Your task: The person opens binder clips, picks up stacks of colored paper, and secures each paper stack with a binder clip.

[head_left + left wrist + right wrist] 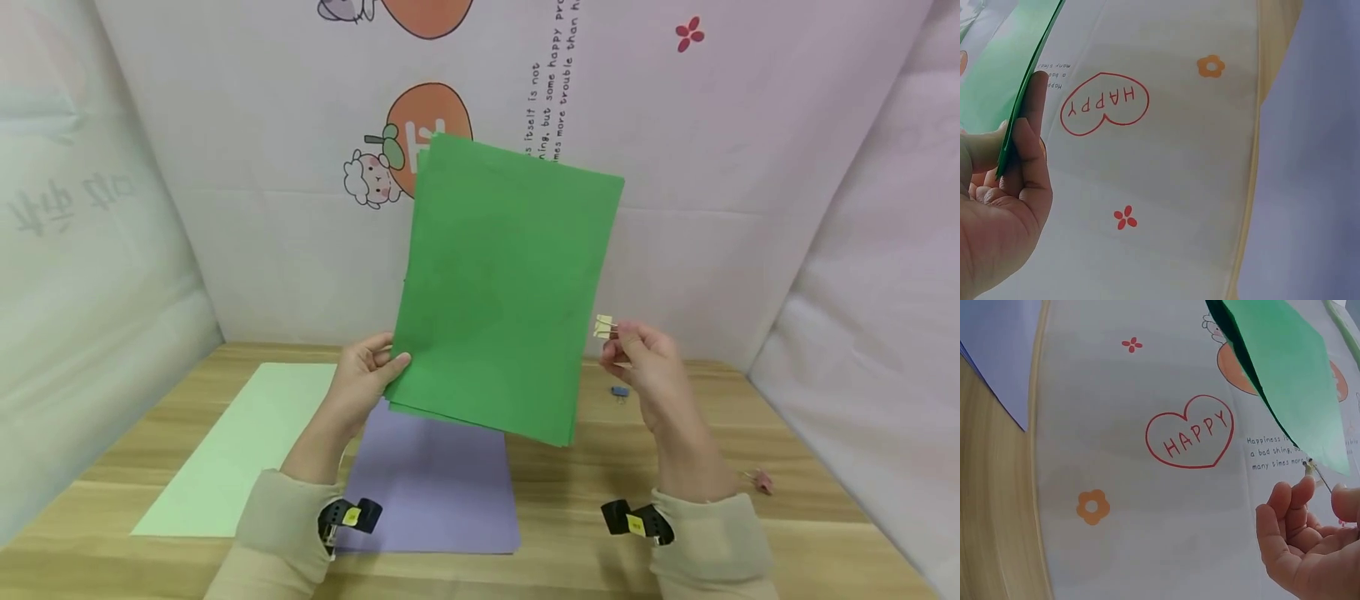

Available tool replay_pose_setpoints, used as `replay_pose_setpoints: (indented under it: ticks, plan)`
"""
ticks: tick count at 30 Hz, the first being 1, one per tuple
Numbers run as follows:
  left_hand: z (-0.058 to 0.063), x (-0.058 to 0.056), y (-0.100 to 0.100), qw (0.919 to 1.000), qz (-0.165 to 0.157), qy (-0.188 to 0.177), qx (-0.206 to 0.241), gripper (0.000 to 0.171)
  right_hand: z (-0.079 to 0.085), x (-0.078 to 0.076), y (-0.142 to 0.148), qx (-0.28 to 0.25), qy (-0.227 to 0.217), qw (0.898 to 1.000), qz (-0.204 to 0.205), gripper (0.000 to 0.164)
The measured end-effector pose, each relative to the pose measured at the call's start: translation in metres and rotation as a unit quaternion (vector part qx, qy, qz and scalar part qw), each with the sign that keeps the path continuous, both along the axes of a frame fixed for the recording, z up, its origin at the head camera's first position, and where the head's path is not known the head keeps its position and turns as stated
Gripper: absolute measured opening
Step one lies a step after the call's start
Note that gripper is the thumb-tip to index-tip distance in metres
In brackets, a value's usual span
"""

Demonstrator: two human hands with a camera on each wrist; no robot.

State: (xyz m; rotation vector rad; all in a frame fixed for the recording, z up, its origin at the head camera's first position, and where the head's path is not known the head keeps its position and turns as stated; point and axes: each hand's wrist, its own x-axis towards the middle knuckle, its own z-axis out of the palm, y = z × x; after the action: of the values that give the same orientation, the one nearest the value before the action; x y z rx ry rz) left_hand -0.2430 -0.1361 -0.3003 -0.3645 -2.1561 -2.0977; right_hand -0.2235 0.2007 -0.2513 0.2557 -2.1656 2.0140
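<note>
Green paper sheets held up above the worktop, long axis running from 6 to just past 12 o'clock. Left hand pinches them at 8 o'clock. Right hand, at 4, pinches a yellow binder clip just beside the right-hand long edge; contact unclear. Hands well apart. Purple paper at 7.

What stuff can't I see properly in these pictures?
- Lower orange drawing: head view, partly hidden by the green sheets.
- Purple paper's far end: head view, behind the green sheets.
- How many green sheets: head view, they overlap each other.
- Left hand, some fingertips: head view, tucked behind the green sheets.
- Green sheets' upper end: left wrist view, cut off by the picture's top edge.
- Pink clip's details: head view, too small.
</note>
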Motion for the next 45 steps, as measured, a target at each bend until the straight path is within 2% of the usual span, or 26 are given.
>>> replay_pose_setpoints:
  ticks: [6, 14, 20, 26, 32, 36, 45]
  plan:
    - [-0.0005, -0.0018, 0.0012, 1.0, 0.0, 0.001, -0.008, 0.035, 0.0025, 0.0006, -0.0028, -0.006, -0.004, 0.999, -0.036, 0.035]
    - [-0.003, -0.0023, 0.0029, 0.9999, -0.002, 0.003, -0.012, 0.034, -0.0017, -0.0027, -0.0056, 0.028, -0.019, 0.997, -0.073, 0.034]
    - [-0.0039, -0.0021, 0.0031, 0.9999, -0.004, 0.007, -0.013, 0.034, -0.0024, -0.0033, -0.0037, 0.009, -0.015, 0.996, -0.084, 0.027]
    - [-0.0036, -0.0019, 0.0031, 0.9999, -0.004, 0.006, -0.011, 0.035, -0.0028, -0.003, -0.0039, 0.006, -0.009, 0.996, -0.083, 0.023]
    - [-0.0029, -0.0012, 0.0042, 0.9999, -0.003, 0.003, -0.012, 0.035, -0.003, -0.0028, -0.0055, 0.012, -0.008, 0.997, -0.08, 0.03]
    - [-0.0029, -0.0012, 0.0047, 0.9999, -0.002, 0.003, -0.011, 0.034, -0.0037, -0.0036, -0.0058, 0.009, -0.009, 0.997, -0.08, 0.028]
    - [-0.0034, -0.0017, 0.0058, 0.9999, -0.012, 0.004, -0.005, 0.034, -0.0073, -0.0063, -0.0058, -0.012, 0.0, 0.999, -0.053, 0.022]
